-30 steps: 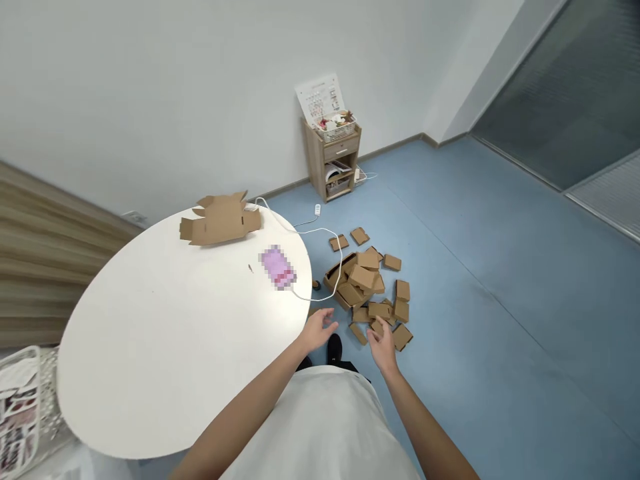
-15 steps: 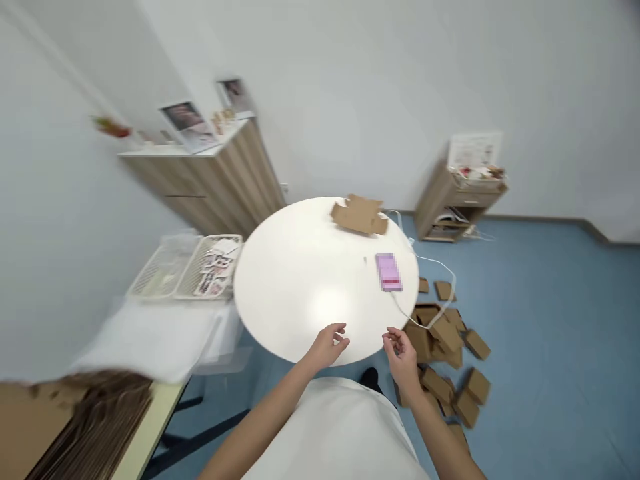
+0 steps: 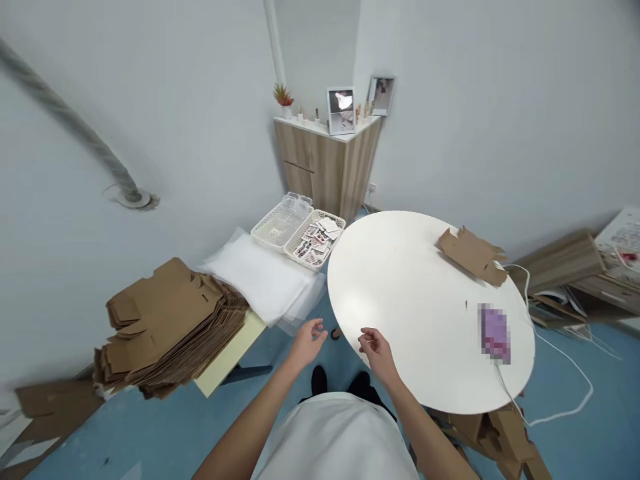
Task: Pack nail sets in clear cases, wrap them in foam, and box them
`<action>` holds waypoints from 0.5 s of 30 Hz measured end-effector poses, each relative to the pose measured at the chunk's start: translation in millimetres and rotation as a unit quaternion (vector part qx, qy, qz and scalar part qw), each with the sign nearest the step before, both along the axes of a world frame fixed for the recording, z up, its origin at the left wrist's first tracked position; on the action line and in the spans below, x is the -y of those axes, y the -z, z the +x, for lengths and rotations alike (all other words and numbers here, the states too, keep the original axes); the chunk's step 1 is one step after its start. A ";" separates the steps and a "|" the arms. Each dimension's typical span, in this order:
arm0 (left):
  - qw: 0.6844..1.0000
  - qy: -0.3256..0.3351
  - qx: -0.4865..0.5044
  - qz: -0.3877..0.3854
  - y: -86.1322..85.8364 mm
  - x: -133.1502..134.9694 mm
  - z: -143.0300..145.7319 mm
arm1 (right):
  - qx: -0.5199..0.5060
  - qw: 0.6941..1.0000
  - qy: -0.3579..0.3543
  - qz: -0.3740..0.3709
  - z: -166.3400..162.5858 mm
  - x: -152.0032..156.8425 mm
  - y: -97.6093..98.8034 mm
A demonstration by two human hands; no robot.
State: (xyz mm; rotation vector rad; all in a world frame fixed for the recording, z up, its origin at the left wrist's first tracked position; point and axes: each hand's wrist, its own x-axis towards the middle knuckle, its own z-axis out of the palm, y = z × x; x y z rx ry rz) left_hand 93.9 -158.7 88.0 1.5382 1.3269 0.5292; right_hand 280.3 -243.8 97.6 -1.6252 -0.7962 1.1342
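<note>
My left hand hangs in the air over the blue floor, fingers apart and curled a little, with nothing in it. Just over the near left edge of the white round table is my right hand, loosely bent and holding nothing. To the left of my left hand, a thick stack of flat cardboard box blanks lies on a side table. Beyond it are white plastic bags in a pile. A single unfolded cardboard blank rests at the far side of the round table.
Two baskets stand behind the bags: one with clear plastic pieces, one with printed cards. A blurred-out purple phone with a white cable lies on the round table. Folded brown boxes sit below it. A wooden cabinet fills the corner.
My view has swung left, bringing the stack of cardboard blanks fully into sight. The round table now sits further right, and my hands have come nearer each other, both still empty.
</note>
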 end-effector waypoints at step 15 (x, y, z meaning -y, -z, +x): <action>0.995 -0.047 -0.088 0.027 -8.8 -75.6 -45.3 | -0.055 0.996 -0.071 -0.024 2.1 -119.2 13.7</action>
